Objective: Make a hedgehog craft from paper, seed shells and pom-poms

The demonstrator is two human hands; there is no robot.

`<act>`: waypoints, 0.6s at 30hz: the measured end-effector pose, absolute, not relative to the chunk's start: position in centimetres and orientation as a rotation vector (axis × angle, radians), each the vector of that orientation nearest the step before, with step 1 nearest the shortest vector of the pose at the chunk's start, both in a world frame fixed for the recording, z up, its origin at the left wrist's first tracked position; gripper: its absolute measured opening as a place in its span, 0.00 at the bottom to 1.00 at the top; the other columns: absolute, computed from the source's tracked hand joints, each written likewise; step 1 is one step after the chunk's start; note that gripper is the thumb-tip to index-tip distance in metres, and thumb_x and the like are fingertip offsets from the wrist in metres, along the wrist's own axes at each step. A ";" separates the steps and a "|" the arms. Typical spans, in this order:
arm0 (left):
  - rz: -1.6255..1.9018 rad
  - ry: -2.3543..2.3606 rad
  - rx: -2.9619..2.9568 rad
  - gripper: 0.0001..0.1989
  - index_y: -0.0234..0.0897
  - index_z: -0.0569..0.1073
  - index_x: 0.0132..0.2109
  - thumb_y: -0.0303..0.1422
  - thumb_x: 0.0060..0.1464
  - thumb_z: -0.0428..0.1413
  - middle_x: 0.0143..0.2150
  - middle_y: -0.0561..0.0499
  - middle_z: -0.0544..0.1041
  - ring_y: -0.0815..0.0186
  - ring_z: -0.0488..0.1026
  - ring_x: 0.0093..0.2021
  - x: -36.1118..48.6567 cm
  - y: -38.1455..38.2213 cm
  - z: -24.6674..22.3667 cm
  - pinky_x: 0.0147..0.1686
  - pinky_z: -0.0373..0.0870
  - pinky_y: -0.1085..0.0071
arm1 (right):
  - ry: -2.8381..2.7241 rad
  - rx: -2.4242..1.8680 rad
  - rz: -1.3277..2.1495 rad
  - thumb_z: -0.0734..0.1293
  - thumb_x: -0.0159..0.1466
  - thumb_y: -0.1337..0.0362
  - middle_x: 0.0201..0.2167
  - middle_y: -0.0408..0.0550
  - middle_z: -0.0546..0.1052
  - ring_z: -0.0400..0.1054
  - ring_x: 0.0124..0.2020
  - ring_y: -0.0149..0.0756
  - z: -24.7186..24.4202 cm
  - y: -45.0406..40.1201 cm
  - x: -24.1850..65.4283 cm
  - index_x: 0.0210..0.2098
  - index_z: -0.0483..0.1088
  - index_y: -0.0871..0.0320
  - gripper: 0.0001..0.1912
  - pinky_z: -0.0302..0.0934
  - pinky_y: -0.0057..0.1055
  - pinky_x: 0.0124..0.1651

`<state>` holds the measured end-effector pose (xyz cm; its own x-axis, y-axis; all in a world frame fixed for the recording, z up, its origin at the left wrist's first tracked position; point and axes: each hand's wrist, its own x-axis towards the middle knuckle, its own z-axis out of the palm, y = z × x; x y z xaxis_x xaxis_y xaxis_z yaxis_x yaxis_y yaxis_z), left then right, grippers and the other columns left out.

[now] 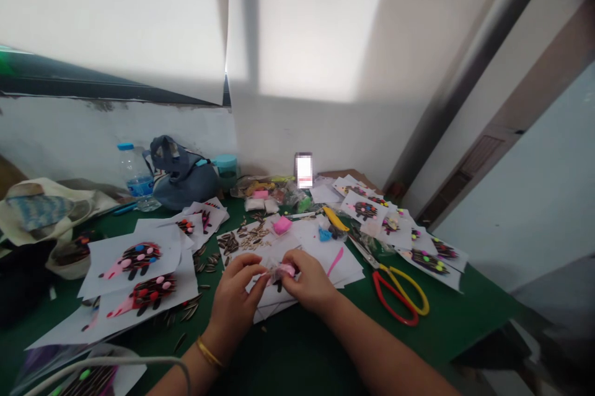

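Both hands meet over the white paper at the table's middle. Between them is a small clear plastic wrapper with pink clay (287,269) in it. My left hand (237,290) pinches the wrapper's left end, thumb against fingers. On the other end, my right hand (309,279) is closed around the pink part. Below the fingers lies a paper sheet (269,309) with dark seeds on it, mostly hidden by the hands. Just beyond them sit a bright pink clay lump (281,225) and loose sunflower seeds (253,238). A pink plastic clay knife (335,261) lies right of my right hand.
Scissors with red and yellow handles (402,294) lie at right. Seed-and-clay hedgehog pictures (139,256) are stacked at left, with more pictures (365,209) at right. Behind stand a water bottle (139,179), a blue bag (186,176) and bagged clay (263,198). A white cable (116,360) crosses the lower left.
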<state>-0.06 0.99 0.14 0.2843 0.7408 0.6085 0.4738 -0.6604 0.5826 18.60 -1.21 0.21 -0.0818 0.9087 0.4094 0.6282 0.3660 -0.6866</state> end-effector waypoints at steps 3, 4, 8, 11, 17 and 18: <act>1.224 1.105 2.155 0.10 0.42 0.78 0.42 0.36 0.56 0.55 0.39 0.49 0.75 0.63 0.73 0.41 0.0 1.4 -0.1 0.42 0.70 0.67 | -1.778 -1.331 0.450 0.65 0.58 0.68 0.29 0.41 0.69 0.62 0.31 0.32 0.1 -1.0 18.9 0.33 0.66 0.56 0.04 0.55 0.27 0.34; 1.203 1.099 2.108 0.11 0.42 0.78 0.44 0.36 0.56 0.55 0.38 0.49 0.76 0.63 0.74 0.40 0.0 1.5 -0.1 0.42 0.70 0.68 | -1.772 -1.326 0.459 0.66 0.58 0.68 0.30 0.41 0.69 0.63 0.32 0.32 0.1 -1.0 19.0 0.34 0.66 0.56 0.04 0.56 0.27 0.35; 1.176 1.110 1.908 0.12 0.42 0.78 0.45 0.37 0.55 0.56 0.41 0.49 0.79 0.62 0.75 0.42 0.2 1.7 -0.4 0.45 0.70 0.67 | -1.747 -1.322 0.496 0.66 0.59 0.66 0.30 0.41 0.69 0.63 0.32 0.32 0.1 -0.8 19.1 0.35 0.66 0.56 0.04 0.56 0.27 0.35; 1.177 1.206 1.785 0.12 0.41 0.79 0.41 0.39 0.50 0.59 0.39 0.49 0.81 0.61 0.76 0.40 0.1 1.7 -0.4 0.42 0.71 0.66 | -1.754 -1.326 0.505 0.67 0.58 0.66 0.30 0.42 0.70 0.63 0.32 0.32 0.1 -0.8 19.2 0.35 0.67 0.56 0.05 0.57 0.27 0.35; 1.157 1.191 1.733 0.12 0.40 0.80 0.37 0.41 0.49 0.58 0.34 0.49 0.81 0.61 0.76 0.35 -0.1 1.9 0.2 0.39 0.71 0.66 | -1.761 -1.321 0.500 0.67 0.59 0.66 0.31 0.42 0.70 0.64 0.33 0.33 0.0 -0.8 19.2 0.36 0.67 0.56 0.05 0.57 0.27 0.35; 1.164 1.174 1.731 0.12 0.40 0.80 0.39 0.40 0.50 0.58 0.35 0.49 0.81 0.61 0.76 0.37 -0.1 1.9 0.2 0.40 0.71 0.66 | -1.760 -1.323 0.497 0.67 0.59 0.66 0.31 0.42 0.70 0.64 0.33 0.33 0.0 -0.8 19.2 0.36 0.67 0.56 0.05 0.58 0.27 0.36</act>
<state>-0.11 1.90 0.23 0.1735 0.9454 0.2758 0.2843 -0.3162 0.9051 19.23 -0.80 -0.02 -0.0725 0.9169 0.3924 0.5763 0.3597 -0.7338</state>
